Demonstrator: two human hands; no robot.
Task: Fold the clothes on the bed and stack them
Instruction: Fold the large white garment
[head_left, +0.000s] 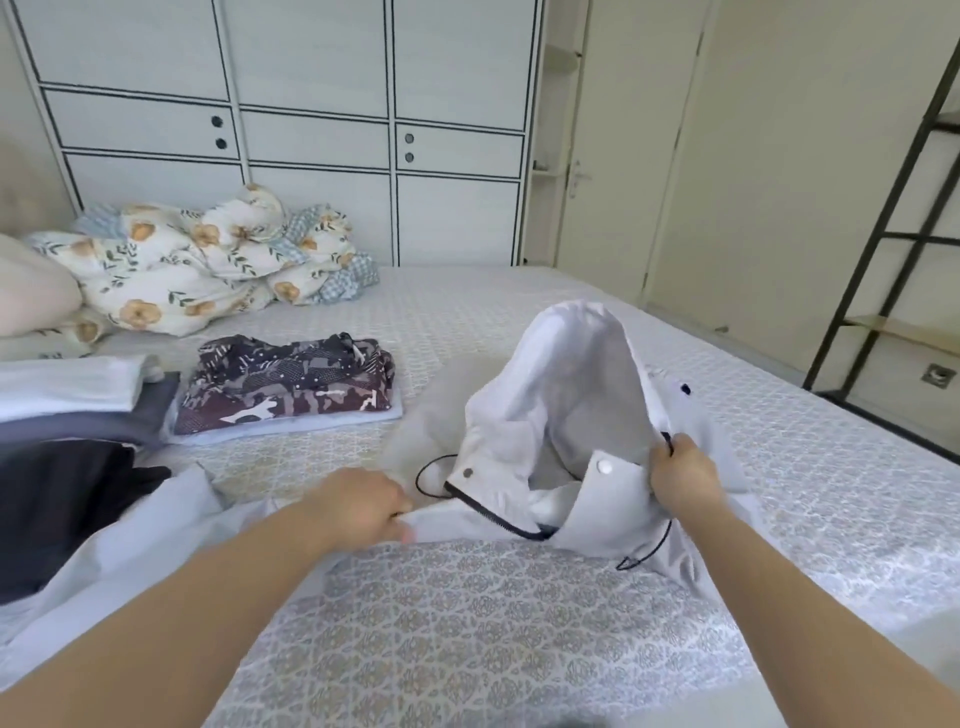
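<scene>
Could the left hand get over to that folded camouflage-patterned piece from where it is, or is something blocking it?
Probably yes. The left hand grips the pale hooded jacket, so it would have to let go first. Between it and the folded camouflage garment only bare bed cover shows, nothing raised.

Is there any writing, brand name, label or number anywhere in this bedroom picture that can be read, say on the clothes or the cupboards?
None: no readable text shows anywhere.
The white hooded jacket, gripped by the left hand and right hand: only snap buttons and a drawcord, no label in view.
The folded camouflage garment: pattern only, no words.
The wardrobe: round holes, no lettering.
</scene>
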